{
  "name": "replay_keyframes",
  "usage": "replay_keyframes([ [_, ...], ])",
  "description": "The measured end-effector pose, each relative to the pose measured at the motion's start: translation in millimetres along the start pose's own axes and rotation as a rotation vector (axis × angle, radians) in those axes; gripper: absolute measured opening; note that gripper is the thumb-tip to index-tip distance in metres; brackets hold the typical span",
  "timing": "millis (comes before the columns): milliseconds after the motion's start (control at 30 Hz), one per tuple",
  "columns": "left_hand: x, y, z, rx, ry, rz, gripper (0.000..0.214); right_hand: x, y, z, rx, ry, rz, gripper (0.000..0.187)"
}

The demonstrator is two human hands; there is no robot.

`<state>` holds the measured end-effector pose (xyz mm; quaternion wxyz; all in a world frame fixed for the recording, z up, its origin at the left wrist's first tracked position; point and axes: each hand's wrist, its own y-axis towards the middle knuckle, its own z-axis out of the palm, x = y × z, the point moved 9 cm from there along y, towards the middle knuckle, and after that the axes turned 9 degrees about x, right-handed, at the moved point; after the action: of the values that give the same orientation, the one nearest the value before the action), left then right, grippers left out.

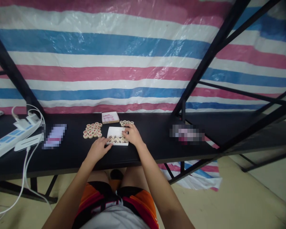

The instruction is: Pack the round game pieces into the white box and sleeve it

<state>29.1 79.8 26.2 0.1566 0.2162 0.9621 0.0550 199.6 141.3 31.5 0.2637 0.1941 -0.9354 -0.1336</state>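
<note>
A shallow white box (pixel 116 130) sits on the black table with xiangqi pieces (pixel 119 139) in its front part, round and pale with black characters. My left hand (pixel 99 149) grips the box's front left corner, thumb along the front and fingers at the left side. My right hand (pixel 133 136) is at the box's right side, fingers bent and apart, one tip over the inside. Loose black-marked pieces (pixel 124 122) lie just behind that hand, which partly covers them. Left of the box, several red-marked pieces (pixel 92 130) stand grouped in rows.
Behind the box lies a printed lid (pixel 110 117). A blurred phone-like object (pixel 54 136), a white power strip (pixel 10 138) and cables are at the left. Another blurred item (pixel 187 133) lies right. Black metal posts (pixel 197 79) and a striped plastic sheet (pixel 109 73) border the table.
</note>
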Motion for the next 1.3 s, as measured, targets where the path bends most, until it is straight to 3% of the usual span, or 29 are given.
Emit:
replay_keyframes([
  [133, 1.1, 0.3, 0.4, -0.007, -0.022, 0.002, 0.033, -5.1, -2.6, -6.3, -0.053, -0.018, 0.024, 0.026],
  [233, 3.3, 1.2, 2.4, -0.006, -0.052, -0.003, 0.033, -27.6, -4.2, -13.9, -0.103, -0.085, 0.170, 0.029],
  [367, 5.6, 2.5, 4.9, -0.016, -0.087, 0.003, 0.033, -50.3, 0.2, -9.2, 0.009, -0.242, 0.301, 0.038],
  [500, 6.0, 3.1, 5.1, -0.032, -0.105, 0.003, 0.031, -47.3, 8.0, -1.6, 0.109, -0.345, 0.287, 0.031],
  [767, 6.3, 3.5, 4.9, -0.024, -0.107, -0.007, 0.031, -43.3, 1.4, -5.0, 0.064, -0.284, 0.359, 0.020],
  [833, 7.1, 3.7, 5.4, -0.020, -0.106, -0.003, 0.032, -37.2, 2.3, -9.4, 0.003, -0.216, 0.310, 0.019],
  [933, 7.2, 3.7, 5.4, -0.021, -0.101, 0.008, 0.033, -7.7, 9.3, -15.2, -0.103, -0.086, 0.067, 0.019],
  [1000, 7.3, 3.5, 4.9, -0.024, -0.099, 0.006, 0.033, 19.0, 14.6, -9.6, -0.077, -0.007, -0.145, 0.018],
  [1067, 7.0, 3.3, 4.1, -0.029, -0.099, 0.003, 0.033, 36.0, 19.4, 2.6, 0.020, 0.065, -0.259, 0.016],
  [1167, 6.0, 3.2, 3.9, -0.028, -0.099, 0.008, 0.033, 42.1, 24.1, 21.2, 0.176, 0.146, -0.275, 0.015],
  [1300, 6.6, 3.6, 4.2, -0.024, -0.092, 0.005, 0.033, 41.7, 23.1, 26.5, 0.245, 0.135, -0.264, 0.015],
])
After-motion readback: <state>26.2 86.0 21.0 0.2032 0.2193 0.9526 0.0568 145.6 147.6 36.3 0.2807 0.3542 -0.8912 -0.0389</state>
